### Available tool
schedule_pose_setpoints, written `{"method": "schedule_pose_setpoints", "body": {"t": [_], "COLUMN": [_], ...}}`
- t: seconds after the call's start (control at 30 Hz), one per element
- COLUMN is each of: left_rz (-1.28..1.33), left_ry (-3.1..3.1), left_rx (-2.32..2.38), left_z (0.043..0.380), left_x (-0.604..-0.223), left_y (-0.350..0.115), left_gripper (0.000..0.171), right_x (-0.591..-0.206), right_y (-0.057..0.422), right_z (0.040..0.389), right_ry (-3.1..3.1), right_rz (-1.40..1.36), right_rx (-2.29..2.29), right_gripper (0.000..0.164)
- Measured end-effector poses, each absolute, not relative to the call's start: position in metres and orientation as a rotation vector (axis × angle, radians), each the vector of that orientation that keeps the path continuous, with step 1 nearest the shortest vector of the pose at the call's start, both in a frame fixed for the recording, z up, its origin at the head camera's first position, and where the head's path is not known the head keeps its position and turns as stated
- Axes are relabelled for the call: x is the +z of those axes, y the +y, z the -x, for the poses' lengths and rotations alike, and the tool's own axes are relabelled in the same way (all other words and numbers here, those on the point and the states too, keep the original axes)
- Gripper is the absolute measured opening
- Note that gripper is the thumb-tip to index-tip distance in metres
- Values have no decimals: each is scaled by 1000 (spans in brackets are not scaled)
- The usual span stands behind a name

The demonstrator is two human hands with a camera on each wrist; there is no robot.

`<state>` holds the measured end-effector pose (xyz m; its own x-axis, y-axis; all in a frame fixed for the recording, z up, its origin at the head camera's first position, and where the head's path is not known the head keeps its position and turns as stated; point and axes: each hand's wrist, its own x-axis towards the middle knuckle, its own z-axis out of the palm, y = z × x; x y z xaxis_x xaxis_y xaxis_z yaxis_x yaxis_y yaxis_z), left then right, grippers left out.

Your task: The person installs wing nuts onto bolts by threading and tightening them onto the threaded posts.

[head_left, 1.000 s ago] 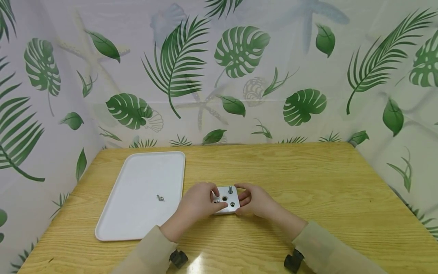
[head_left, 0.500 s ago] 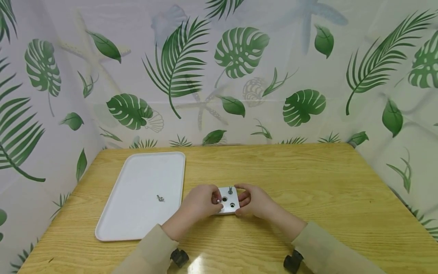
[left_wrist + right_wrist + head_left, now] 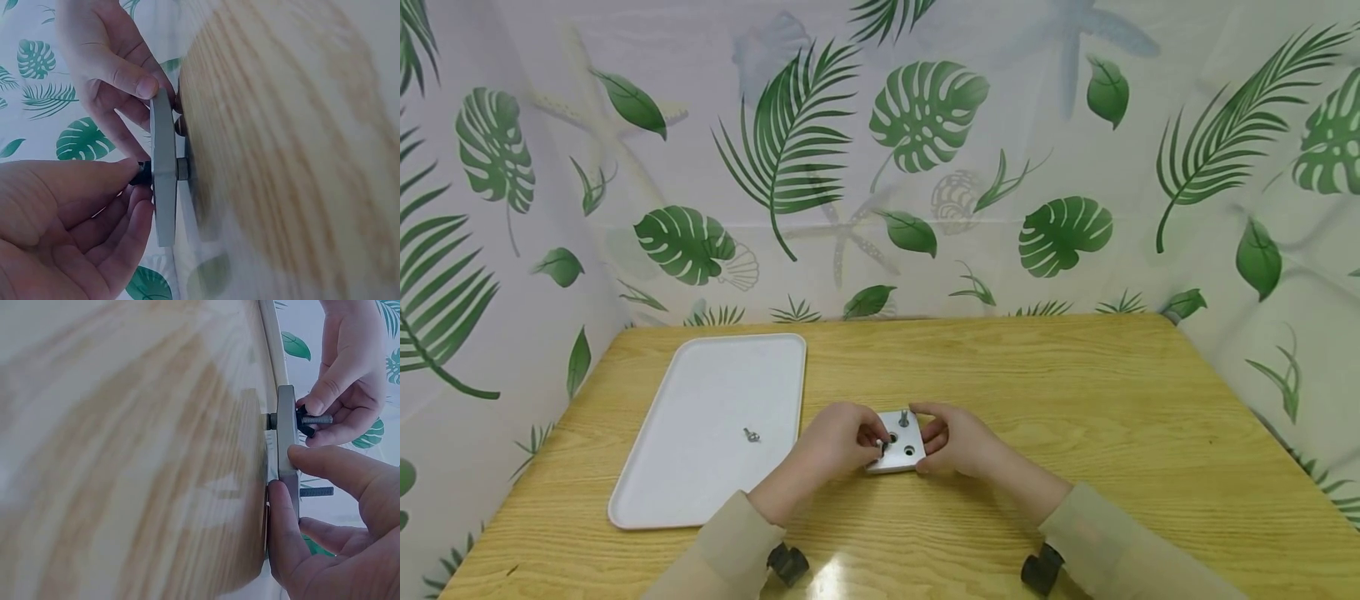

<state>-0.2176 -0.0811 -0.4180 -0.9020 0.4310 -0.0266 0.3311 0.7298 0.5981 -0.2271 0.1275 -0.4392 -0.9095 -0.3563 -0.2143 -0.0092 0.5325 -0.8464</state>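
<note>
A small square metal plate (image 3: 897,455) with several holes is held just above the wooden table. My right hand (image 3: 961,440) grips its right edge between thumb and fingers. At the plate's left side, my left hand (image 3: 844,440) pinches a black wing nut (image 3: 305,430) between thumb and fingertips. The nut sits around a threaded bolt (image 3: 321,419) that passes through the plate, its head (image 3: 182,169) showing on the underside. A second bolt (image 3: 317,492) stands up bare near the plate's far right corner. My left fingers partly hide the nut in the head view.
A white tray (image 3: 700,392) lies to the left on the wooden table (image 3: 1075,400). On it rests a small metal fastener (image 3: 752,435), too small to tell exactly. A leaf-patterned cloth (image 3: 880,183) hangs behind the table and along both sides.
My left fingers have drawn in from across the plate's left part to a pinch at the wing nut, uncovering more of the plate. The right hand keeps its grip almost unmoved.
</note>
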Motion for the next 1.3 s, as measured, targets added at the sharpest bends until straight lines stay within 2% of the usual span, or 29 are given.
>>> {"method": "schedule_pose_setpoints", "body": {"t": [0.5, 0.6, 0.63, 0.77, 0.83, 1.0, 1.3], "left_rz": [-670, -611, -577, -420, -384, -378, -424], "left_ry": [2783, 2854, 2877, 2973, 3012, 3053, 3029], "left_rx": [932, 860, 829, 650, 555, 358, 396], "left_z": [217, 213, 211, 208, 208, 211, 213], "left_x": [-420, -418, -417, -414, -413, -414, -414], "left_y": [-85, -83, -82, -74, -70, -61, -61], "left_gripper": [19, 14, 15, 41, 45, 42, 29], "right_x": [-439, -439, -439, -438, -438, -442, -441], "right_y": [128, 128, 128, 127, 126, 127, 126], "right_z": [226, 226, 226, 225, 225, 225, 225], "right_ry": [2390, 2390, 2391, 2398, 2402, 2413, 2407], "right_rz": [310, 308, 307, 304, 301, 296, 256], "right_rx": [-1351, -1359, -1359, -1359, -1359, -1357, -1372], "right_gripper": [82, 82, 81, 81, 81, 81, 81]}}
